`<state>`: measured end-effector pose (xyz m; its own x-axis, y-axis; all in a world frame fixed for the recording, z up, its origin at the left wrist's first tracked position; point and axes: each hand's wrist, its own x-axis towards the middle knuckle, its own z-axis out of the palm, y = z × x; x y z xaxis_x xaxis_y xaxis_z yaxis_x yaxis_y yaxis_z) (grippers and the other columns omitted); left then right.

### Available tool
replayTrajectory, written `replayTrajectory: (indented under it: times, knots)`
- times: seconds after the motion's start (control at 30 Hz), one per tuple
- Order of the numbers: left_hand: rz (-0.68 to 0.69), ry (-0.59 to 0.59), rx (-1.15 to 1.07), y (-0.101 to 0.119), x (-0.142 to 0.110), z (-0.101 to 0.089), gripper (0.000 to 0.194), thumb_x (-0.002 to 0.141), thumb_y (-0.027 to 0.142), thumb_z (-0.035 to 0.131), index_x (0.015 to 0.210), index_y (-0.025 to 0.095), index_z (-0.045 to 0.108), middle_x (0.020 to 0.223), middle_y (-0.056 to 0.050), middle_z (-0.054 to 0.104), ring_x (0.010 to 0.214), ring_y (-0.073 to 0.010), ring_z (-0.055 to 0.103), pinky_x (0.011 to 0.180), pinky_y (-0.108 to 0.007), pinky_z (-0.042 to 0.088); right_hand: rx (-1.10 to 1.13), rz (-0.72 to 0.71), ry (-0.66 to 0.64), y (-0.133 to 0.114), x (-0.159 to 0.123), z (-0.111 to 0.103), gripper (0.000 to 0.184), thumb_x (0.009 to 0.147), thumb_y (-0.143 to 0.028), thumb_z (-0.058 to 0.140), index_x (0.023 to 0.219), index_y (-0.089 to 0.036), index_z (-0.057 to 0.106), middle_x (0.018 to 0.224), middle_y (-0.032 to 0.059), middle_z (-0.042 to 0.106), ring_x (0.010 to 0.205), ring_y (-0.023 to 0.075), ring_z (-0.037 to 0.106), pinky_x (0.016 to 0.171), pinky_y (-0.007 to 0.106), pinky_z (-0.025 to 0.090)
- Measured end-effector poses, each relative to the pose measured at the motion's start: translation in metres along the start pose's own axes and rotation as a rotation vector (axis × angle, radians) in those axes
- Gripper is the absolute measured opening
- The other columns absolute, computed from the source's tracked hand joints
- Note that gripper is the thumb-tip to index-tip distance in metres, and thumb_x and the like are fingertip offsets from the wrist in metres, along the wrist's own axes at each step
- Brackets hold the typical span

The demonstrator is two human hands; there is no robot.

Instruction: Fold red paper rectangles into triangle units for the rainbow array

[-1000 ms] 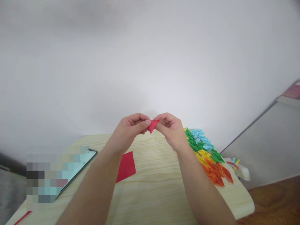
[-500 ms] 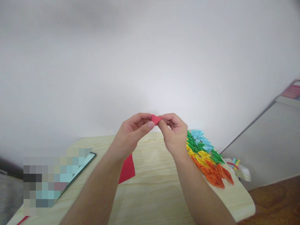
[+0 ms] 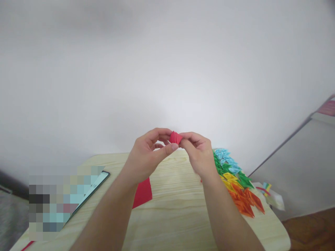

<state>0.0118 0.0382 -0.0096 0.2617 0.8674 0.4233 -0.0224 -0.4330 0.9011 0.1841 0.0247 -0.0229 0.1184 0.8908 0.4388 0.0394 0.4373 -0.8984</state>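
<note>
A small piece of folded red paper (image 3: 175,137) is pinched between both hands, raised above the far edge of the table. Several layered folds show on its left side. My left hand (image 3: 154,150) grips it from the left, thumb in front and fingers behind. From the right, my right hand (image 3: 200,151) pinches its other end, and those fingertips are partly hidden. Under my left wrist lies a flat sheet of red paper (image 3: 143,192), partly covered by the forearm.
Folded paper pieces in light blue (image 3: 226,159), green (image 3: 244,180), yellow (image 3: 230,177) and orange (image 3: 243,202) lie in rows on the right of the wooden table (image 3: 167,223). A tablet-like device (image 3: 90,193), largely pixelated, is at left. A white wall (image 3: 167,69) stands behind.
The folded red paper has turned and opened out somewhat, so its layered folds now face me. Both hands still hold it. The whole view has shifted slightly.
</note>
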Motion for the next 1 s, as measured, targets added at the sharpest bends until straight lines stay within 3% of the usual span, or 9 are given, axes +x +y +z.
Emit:
replayTrajectory:
  times: [0.13, 0.33, 0.47, 0.73, 1.0]
  knots:
    - [0.000, 0.012, 0.042, 0.006, -0.003, -0.001, 0.034, 0.079, 0.035, 0.083, 0.110, 0.024, 0.073, 0.099, -0.005, 0.074, 0.093, -0.0222, 0.068, 0.082, -0.035, 0.055, 0.076, 0.031, -0.051, -0.002, 0.002, -0.005, 0.022, 0.085, -0.020, 0.061, 0.092, -0.023, 0.081, 0.078, 0.0009, 0.076, 0.073, 0.0175, 0.067, 0.070, 0.031, 0.057]
    - [0.005, -0.002, 0.088, 0.011, -0.005, 0.000, 0.030, 0.079, 0.036, 0.083, 0.106, 0.025, 0.075, 0.098, -0.004, 0.075, 0.092, -0.0219, 0.068, 0.082, -0.035, 0.055, 0.045, 0.032, -0.100, -0.007, -0.001, -0.006, 0.018, 0.083, -0.039, 0.079, 0.088, -0.022, 0.078, 0.078, 0.0017, 0.074, 0.070, 0.0165, 0.064, 0.066, 0.030, 0.055]
    - [0.006, 0.005, 0.065, 0.010, -0.005, -0.001, 0.028, 0.081, 0.037, 0.082, 0.105, 0.024, 0.075, 0.096, -0.004, 0.075, 0.089, -0.0204, 0.068, 0.080, -0.033, 0.055, 0.013, -0.004, -0.131, -0.010, -0.002, -0.006, 0.021, 0.088, -0.043, 0.076, 0.088, -0.022, 0.079, 0.075, 0.0012, 0.072, 0.071, 0.0164, 0.064, 0.069, 0.031, 0.053]
    - [-0.031, 0.014, -0.174, 0.006, -0.002, -0.001, 0.022, 0.083, 0.031, 0.081, 0.101, 0.020, 0.076, 0.088, -0.004, 0.075, 0.082, -0.0162, 0.066, 0.075, -0.028, 0.052, 0.032, -0.001, -0.177, -0.016, -0.005, -0.007, 0.019, 0.093, -0.026, 0.062, 0.097, -0.024, 0.081, 0.084, 0.0017, 0.075, 0.078, 0.0172, 0.067, 0.076, 0.032, 0.057]
    - [-0.113, 0.015, -0.319, 0.004, -0.003, 0.000, 0.019, 0.085, 0.031, 0.079, 0.100, 0.021, 0.075, 0.088, -0.003, 0.071, 0.078, -0.0136, 0.061, 0.072, -0.027, 0.049, -0.176, -0.149, -0.010, -0.028, -0.014, 0.000, 0.013, 0.090, -0.029, 0.072, 0.099, -0.023, 0.078, 0.093, 0.0030, 0.077, 0.083, 0.0177, 0.070, 0.070, 0.028, 0.057]
